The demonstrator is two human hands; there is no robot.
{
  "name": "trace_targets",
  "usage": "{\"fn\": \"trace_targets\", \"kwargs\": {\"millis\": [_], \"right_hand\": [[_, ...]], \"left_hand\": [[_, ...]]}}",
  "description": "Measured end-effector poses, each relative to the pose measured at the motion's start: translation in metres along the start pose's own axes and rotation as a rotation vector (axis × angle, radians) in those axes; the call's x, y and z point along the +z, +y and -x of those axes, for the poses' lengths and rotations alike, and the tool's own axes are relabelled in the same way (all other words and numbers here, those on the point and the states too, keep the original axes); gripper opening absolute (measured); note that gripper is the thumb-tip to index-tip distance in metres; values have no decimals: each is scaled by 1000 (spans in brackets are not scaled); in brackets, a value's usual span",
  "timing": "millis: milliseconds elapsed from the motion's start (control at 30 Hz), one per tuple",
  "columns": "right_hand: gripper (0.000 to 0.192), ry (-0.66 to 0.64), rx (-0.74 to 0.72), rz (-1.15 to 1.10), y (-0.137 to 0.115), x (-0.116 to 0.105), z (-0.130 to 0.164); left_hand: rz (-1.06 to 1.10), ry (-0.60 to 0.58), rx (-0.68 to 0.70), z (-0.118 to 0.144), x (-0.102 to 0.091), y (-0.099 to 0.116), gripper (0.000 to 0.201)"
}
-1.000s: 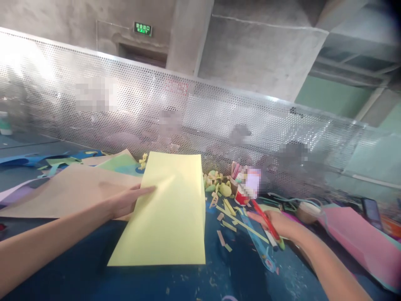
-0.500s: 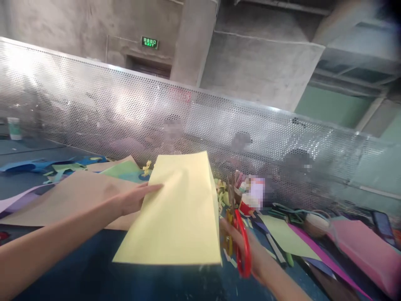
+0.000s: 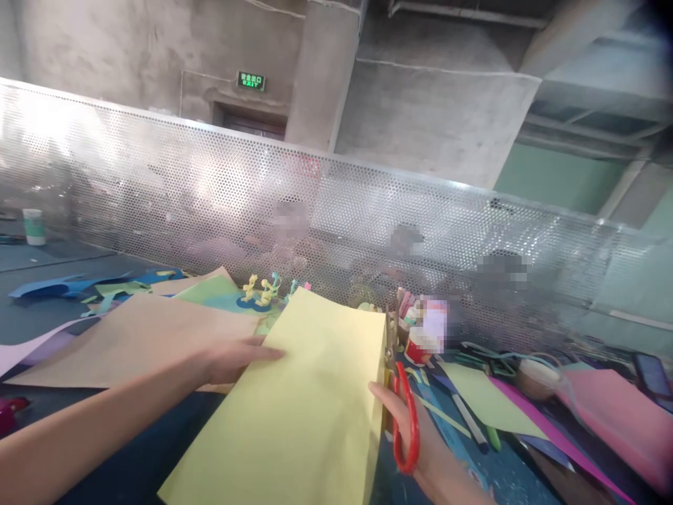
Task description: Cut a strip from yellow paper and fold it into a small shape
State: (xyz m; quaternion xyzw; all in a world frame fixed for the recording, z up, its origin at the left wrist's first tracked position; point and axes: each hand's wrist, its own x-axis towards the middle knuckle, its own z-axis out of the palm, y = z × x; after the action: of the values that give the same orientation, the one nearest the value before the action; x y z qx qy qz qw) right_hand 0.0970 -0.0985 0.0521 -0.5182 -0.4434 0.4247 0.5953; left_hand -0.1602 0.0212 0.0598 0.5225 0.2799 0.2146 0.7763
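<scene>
A large sheet of pale yellow paper (image 3: pixel 302 407) is raised in front of me, with a second layer or fold showing along its right side. My left hand (image 3: pixel 231 361) grips its left edge, thumb on the front and the other fingers partly hidden. In my right hand (image 3: pixel 415 435) is a pair of scissors (image 3: pixel 413 442) with one red and one yellow handle, blades pointing up. The right index finger rests against the sheet's right edge. The blades stand beside that edge; I cannot tell whether they touch it.
Tan paper (image 3: pixel 141 340) lies on the blue table (image 3: pixel 110 449) at left, near blue scraps (image 3: pixel 57 286). Small yellow figures (image 3: pixel 249 289) stand behind. To the right are a red cup (image 3: pixel 418 348), a marker (image 3: pixel 470 424), pink material (image 3: pixel 615 410) and a phone (image 3: pixel 652 375). A perforated metal screen (image 3: pixel 210 175) runs behind.
The yellow paper has come lower and tilted, its bottom now out of frame. My right index finger now lies against its right edge. The small figures behind show more fully.
</scene>
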Motion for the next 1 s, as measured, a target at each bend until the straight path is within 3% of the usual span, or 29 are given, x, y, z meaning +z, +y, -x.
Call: {"fn": "trace_targets", "kwargs": {"millis": [400, 567, 767, 1000], "right_hand": [[38, -5, 23, 242, -9, 3, 9], [32, -13, 36, 201, -9, 3, 9], [29, 5, 61, 93, -3, 4, 4], [30, -15, 19, 154, -1, 0, 3]], "left_hand": [[-34, 14, -26, -1, -2, -4, 46], [-49, -12, -15, -2, -4, -5, 45], [-89, -143, 62, -4, -6, -4, 48], [-158, -151, 47, -5, -8, -2, 52]]}}
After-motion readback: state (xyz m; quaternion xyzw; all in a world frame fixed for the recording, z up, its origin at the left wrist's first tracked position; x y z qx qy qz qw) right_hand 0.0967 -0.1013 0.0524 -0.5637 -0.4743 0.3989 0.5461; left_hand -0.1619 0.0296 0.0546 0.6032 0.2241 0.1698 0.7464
